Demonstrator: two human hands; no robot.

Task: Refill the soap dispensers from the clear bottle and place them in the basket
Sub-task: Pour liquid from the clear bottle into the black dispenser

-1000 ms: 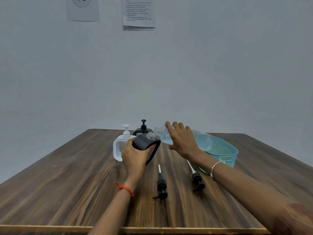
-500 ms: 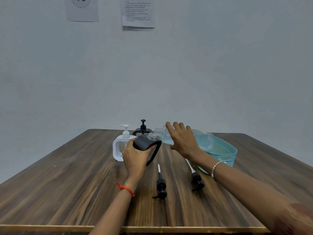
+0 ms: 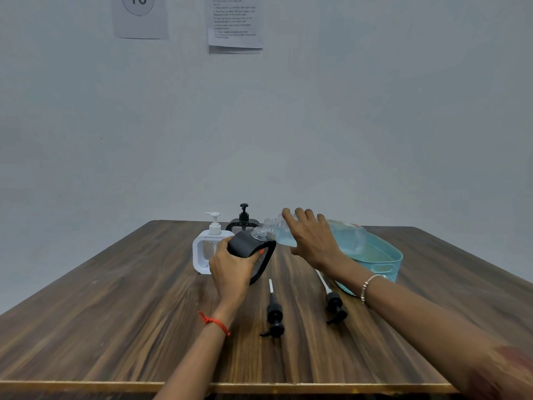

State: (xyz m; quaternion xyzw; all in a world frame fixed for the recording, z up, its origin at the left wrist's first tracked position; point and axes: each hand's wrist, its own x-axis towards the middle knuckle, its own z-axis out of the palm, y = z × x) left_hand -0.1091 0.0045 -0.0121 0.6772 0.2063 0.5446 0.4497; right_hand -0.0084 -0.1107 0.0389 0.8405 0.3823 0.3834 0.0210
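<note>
My left hand (image 3: pixel 230 267) grips a black soap dispenser (image 3: pixel 253 249), tilted, with its pump off. My right hand (image 3: pixel 311 241) holds the clear bottle (image 3: pixel 346 235) of pale blue liquid tipped almost level, its open neck at the dispenser's top. A white dispenser (image 3: pixel 203 249) and a second black dispenser (image 3: pixel 243 220), both with pumps on, stand behind my left hand. Two loose black pumps (image 3: pixel 274 313) (image 3: pixel 333 301) lie on the table in front. The teal basket (image 3: pixel 383 264) sits to the right, partly behind my right arm.
The wooden table (image 3: pixel 115 313) ends at a front edge near the bottom of the view. A plain wall rises behind it, with a numbered sheet (image 3: pixel 140 15) and a printed notice (image 3: pixel 235 23) pinned up high.
The bottle's neck has dropped slightly onto the black dispenser's opening. Both hands are otherwise almost where they were.
</note>
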